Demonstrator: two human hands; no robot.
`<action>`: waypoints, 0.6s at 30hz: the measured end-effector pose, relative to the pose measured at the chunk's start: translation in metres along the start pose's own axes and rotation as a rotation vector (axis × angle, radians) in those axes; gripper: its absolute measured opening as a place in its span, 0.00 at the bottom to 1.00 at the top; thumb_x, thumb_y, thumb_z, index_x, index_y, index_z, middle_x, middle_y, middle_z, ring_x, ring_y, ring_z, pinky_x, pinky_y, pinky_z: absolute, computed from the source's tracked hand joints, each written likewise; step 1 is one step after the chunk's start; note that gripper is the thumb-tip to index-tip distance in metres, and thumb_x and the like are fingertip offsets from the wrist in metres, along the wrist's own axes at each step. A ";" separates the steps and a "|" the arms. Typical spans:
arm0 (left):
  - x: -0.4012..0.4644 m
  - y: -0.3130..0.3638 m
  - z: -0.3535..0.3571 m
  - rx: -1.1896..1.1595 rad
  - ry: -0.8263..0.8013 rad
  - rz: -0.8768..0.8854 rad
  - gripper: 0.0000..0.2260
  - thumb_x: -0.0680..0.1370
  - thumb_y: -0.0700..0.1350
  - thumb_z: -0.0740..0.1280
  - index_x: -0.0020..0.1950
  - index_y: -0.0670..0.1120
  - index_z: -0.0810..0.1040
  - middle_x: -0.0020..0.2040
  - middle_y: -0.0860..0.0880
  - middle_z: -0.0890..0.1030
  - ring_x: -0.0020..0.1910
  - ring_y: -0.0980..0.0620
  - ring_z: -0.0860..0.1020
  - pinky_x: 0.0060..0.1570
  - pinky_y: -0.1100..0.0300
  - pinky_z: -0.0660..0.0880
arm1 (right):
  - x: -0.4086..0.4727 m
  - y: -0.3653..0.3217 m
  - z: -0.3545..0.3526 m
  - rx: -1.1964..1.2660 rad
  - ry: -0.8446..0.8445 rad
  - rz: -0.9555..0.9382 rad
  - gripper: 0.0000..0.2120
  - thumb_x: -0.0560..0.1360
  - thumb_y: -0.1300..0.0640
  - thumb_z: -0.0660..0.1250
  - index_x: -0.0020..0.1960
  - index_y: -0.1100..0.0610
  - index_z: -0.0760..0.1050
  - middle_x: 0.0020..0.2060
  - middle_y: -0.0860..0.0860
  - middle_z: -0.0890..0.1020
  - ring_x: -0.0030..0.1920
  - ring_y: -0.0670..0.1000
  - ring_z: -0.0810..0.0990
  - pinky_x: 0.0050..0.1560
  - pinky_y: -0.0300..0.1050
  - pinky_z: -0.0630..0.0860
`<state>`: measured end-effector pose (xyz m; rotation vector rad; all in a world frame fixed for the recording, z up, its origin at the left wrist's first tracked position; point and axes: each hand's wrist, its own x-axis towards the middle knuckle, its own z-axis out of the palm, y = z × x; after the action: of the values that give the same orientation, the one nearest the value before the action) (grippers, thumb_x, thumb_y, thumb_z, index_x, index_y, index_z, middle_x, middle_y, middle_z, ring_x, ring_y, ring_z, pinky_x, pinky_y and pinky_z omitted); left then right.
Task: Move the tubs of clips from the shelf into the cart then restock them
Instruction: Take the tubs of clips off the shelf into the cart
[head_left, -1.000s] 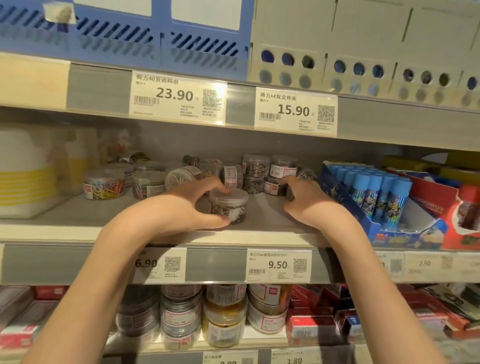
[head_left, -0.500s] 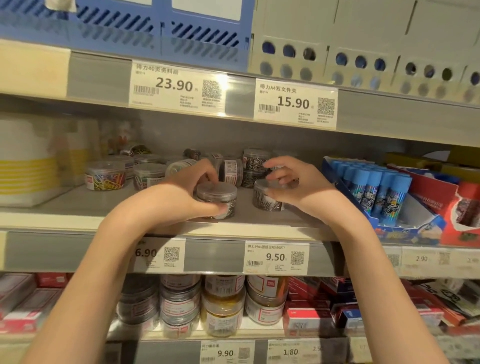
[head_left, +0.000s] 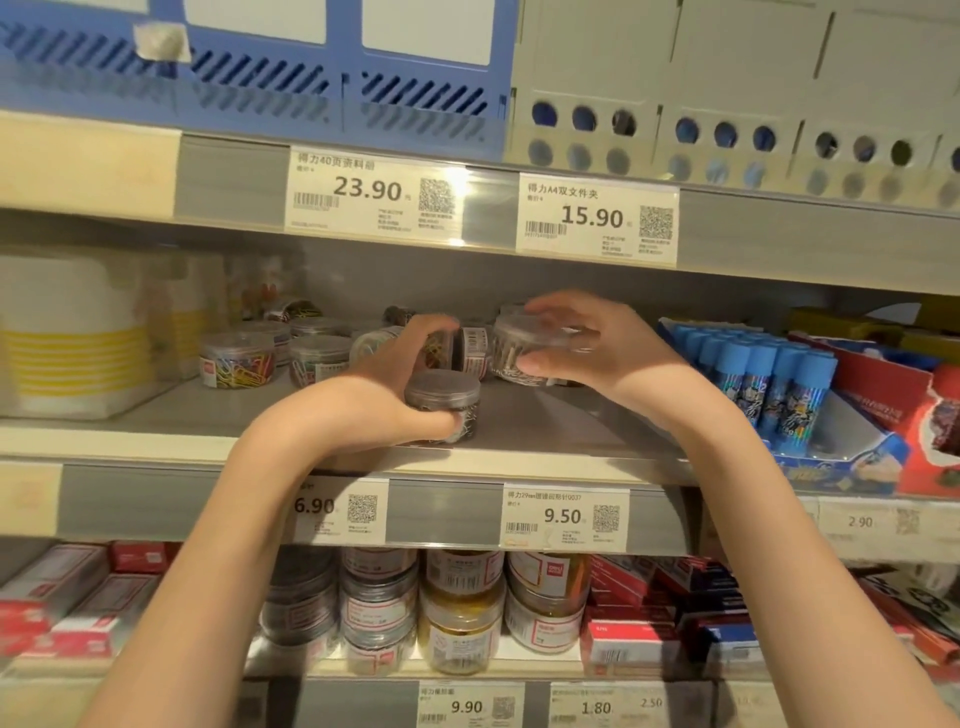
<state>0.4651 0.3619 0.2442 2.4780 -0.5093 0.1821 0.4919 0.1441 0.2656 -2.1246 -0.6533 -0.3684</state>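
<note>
Now two tubs are held: left hand (head_left: 384, 395) grips one (head_left: 442, 410), right hand (head_left: 597, 348) another (head_left: 524, 348).

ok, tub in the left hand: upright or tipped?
Upright. The tub sits base-down at the shelf front edge, its grey lid flat on top, with the left hand wrapped round its side.

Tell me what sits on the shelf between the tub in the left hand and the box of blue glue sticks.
In the head view, only bare grey shelf lies between the left hand's tub and the glue stick box.
</note>
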 end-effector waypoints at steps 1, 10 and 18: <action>0.000 0.000 0.000 -0.012 0.014 0.004 0.33 0.74 0.51 0.69 0.69 0.66 0.50 0.54 0.53 0.70 0.45 0.57 0.75 0.40 0.67 0.70 | 0.003 -0.005 0.002 0.016 -0.003 -0.017 0.21 0.68 0.55 0.75 0.58 0.46 0.73 0.54 0.44 0.78 0.55 0.44 0.77 0.55 0.37 0.74; 0.001 -0.004 0.003 -0.143 0.121 0.060 0.28 0.73 0.58 0.68 0.66 0.68 0.55 0.56 0.60 0.74 0.49 0.62 0.77 0.44 0.69 0.74 | 0.015 -0.017 0.033 0.049 -0.086 -0.061 0.26 0.66 0.55 0.77 0.60 0.48 0.71 0.52 0.42 0.78 0.52 0.42 0.78 0.55 0.40 0.76; -0.005 -0.001 0.002 -0.157 0.209 0.011 0.23 0.71 0.55 0.71 0.59 0.62 0.63 0.51 0.58 0.75 0.45 0.56 0.79 0.40 0.62 0.76 | 0.018 0.001 0.004 -0.141 -0.174 -0.002 0.30 0.68 0.55 0.75 0.67 0.51 0.68 0.61 0.46 0.74 0.58 0.45 0.76 0.58 0.42 0.73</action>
<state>0.4608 0.3631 0.2413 2.2724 -0.4310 0.3858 0.5076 0.1522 0.2711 -2.3092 -0.7485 -0.2383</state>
